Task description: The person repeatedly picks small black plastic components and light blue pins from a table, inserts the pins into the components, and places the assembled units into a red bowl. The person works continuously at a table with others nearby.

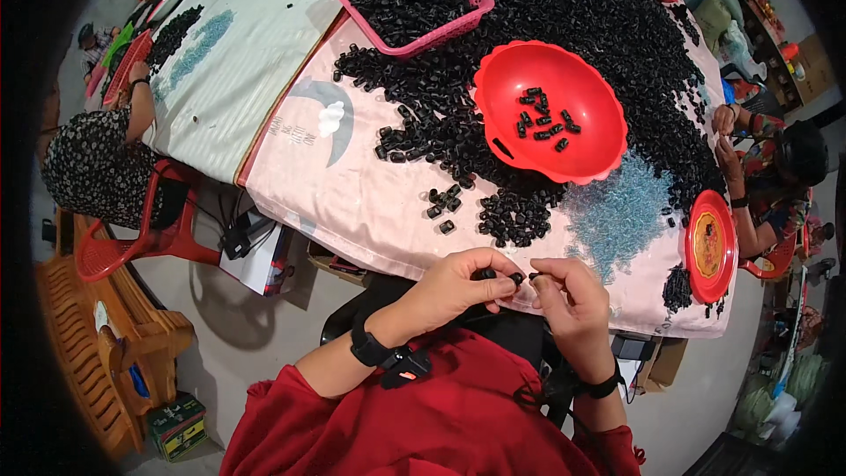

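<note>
My left hand [458, 286] is closed in a pinch on small black plastic parts [484, 274] just off the table's near edge. Opposite it, my right hand [575, 300] pinches another small black part at its fingertips. The two sets of fingertips nearly meet. Beyond them on the cloth lie a small heap of short black cylindrical parts [515, 217] and a pile of clear bluish small pieces [619, 211]. A red scalloped plastic bowl [590, 97] holds several longer black pieces and rests partly on the black parts.
A pink basket [480, 4] full of black parts stands further back by a large spread of them [573, 0]. At right, a red tray [724, 251] lies near the edge. People sit at both sides; a wooden bench [88, 353] is at left.
</note>
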Demonstrator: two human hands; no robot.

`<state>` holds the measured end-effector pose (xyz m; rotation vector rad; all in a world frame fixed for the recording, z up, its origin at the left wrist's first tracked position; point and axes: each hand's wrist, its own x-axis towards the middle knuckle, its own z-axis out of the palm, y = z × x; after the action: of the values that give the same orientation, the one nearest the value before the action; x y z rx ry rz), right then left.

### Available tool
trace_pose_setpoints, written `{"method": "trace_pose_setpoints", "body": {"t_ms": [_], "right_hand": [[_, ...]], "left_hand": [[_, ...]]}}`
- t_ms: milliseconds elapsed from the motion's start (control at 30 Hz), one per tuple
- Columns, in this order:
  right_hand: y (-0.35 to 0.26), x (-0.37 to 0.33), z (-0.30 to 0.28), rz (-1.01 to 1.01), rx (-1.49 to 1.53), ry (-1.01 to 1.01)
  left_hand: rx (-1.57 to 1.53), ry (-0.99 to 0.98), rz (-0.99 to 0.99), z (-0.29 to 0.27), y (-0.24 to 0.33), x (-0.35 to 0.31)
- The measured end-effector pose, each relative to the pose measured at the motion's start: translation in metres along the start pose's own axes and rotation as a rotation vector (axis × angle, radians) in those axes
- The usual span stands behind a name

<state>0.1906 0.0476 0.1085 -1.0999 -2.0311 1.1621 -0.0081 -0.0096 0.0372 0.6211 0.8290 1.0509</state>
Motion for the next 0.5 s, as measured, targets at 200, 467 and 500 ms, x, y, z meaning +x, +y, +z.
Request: {"method": "trace_pose_setpoints", "body": {"t_ms": [200, 467, 500], "right_hand": [[0.007, 0.003, 0.004, -0.192, -0.125, 0.048], [0.017, 0.002, 0.011, -0.232, -0.209, 0.074], [0.018, 0.001, 0.012, -0.234, -0.207, 0.079]], "left_hand": [[0.055, -0.001, -0.003, 0.004, 0.002, -0.001], [0.085, 0.023, 0.004, 0.005, 0.000, 0.002], [0.083, 0.029, 0.003, 0.005, 0.000, 0.002]]}}
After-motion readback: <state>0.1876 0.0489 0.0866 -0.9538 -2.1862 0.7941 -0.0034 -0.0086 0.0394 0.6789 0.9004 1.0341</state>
